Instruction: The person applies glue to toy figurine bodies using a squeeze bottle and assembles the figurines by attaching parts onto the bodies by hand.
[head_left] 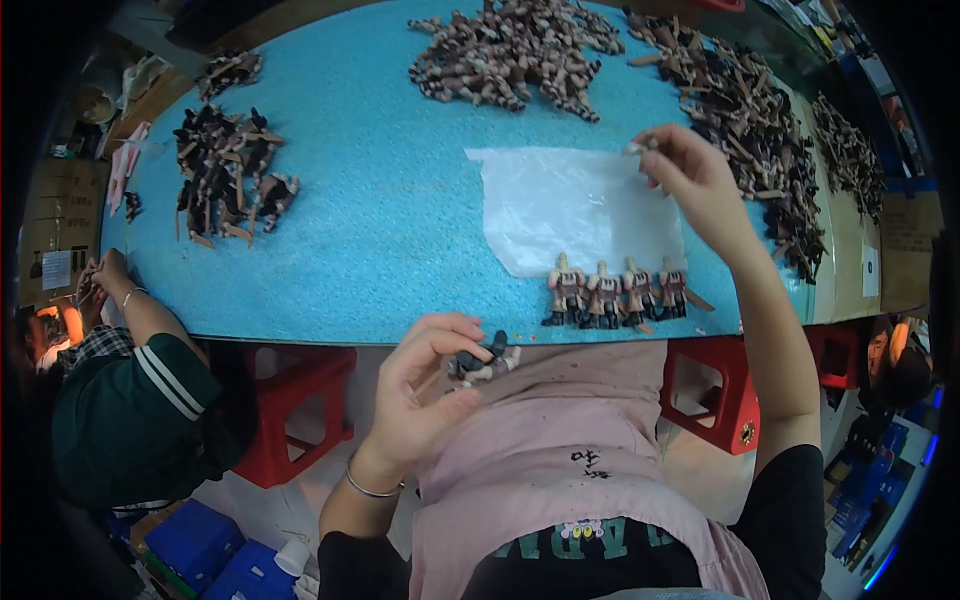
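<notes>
A small figure (482, 368) is held in the left hand (432, 385), fingers curled over it and thumb closed from below. It is kept just off the near edge of the bench (380, 160), in front of the pink apron (560, 430). A dark, boot-like end is pointed up and away from the body; the exact long axis can't be read, since much of the figure is covered by fingers.

Key relation: the row of four figures (622, 295) lies ahead and to the right of the left hand, at the near edge of the clear plastic sheet (570, 205). Their long axes are run away from the body, heads toward the sheet, boots toward the bench edge. The left end of the row is seen closer to the left hand's figure than to the right hand.

The right hand (650, 158) is held over the far right corner of the sheet, beyond the row, thumb and fingertips pinched on a small pale piece (640, 147) (too tiny to be identified). Loose figures are heaped beyond the sheet (515, 60) and to its right (755, 130).
</notes>
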